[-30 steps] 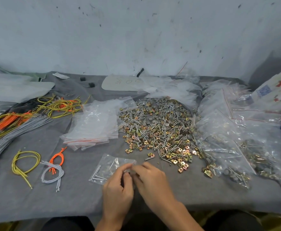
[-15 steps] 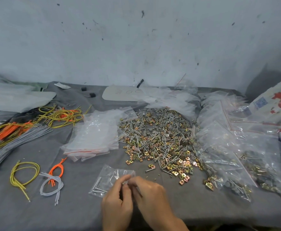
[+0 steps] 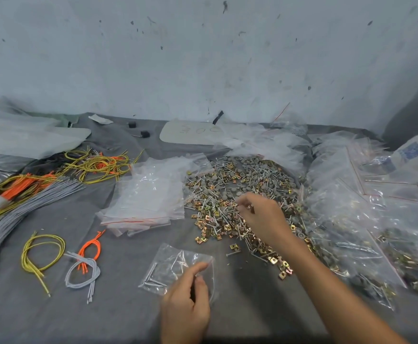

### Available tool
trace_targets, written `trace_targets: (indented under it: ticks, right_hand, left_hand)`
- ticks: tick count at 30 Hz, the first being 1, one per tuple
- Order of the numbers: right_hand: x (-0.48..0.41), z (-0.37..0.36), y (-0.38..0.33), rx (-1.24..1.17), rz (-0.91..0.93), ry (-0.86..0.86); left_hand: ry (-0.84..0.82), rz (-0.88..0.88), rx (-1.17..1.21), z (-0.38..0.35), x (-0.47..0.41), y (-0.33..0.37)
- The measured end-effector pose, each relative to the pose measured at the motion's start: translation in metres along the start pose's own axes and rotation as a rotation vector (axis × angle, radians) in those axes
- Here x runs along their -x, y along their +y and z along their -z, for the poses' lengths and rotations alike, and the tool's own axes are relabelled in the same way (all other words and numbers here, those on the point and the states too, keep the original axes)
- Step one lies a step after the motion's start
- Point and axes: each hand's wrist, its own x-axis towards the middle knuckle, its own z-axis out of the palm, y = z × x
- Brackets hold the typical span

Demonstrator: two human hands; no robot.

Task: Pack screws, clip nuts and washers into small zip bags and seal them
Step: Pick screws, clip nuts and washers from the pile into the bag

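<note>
My left hand [image 3: 185,301]: pinches the zip bag [image 3: 170,266] by its right edge, lower centre.
My right hand [image 3: 260,214]: curled over the hardware pile [image 3: 240,184], mid-frame; whether it holds anything, I cannot tell.
Bag from right fingers: down-left.

Grey-clothed table [image 3: 54,319] carries a hardware pile [image 3: 227,192], empty zip bags [image 3: 148,194] and coloured cords [image 3: 96,166].

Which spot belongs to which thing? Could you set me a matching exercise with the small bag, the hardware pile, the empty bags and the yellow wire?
Things:
1. small zip bag
2. hardware pile
3. stack of empty bags
4. yellow wire loop

Places:
A. under the right hand
B. pinched by the left hand
C. farthest left of the four
D. directly left of the hardware pile

Pairs: 1-B, 2-A, 3-D, 4-C
</note>
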Motion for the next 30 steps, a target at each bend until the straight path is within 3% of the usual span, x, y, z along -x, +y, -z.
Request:
trace_targets:
  ticks: [5,16,30]
  right_hand:
    - [-0.077,-0.012,0.016,0.153,-0.089,-0.139]
    - [-0.126,-0.046,0.026,0.386,0.005,-0.333]
    - [-0.123,-0.040,0.029,0.444,0.060,-0.310]
  left_hand:
    - [-0.028,-0.006,-0.042,0.001,-0.001,0.000]
    - [-0.027,0.019,-0.044,0.004,-0.001,0.000]
    - [-0.046,0.012,-0.047,0.005,-0.002,0.004]
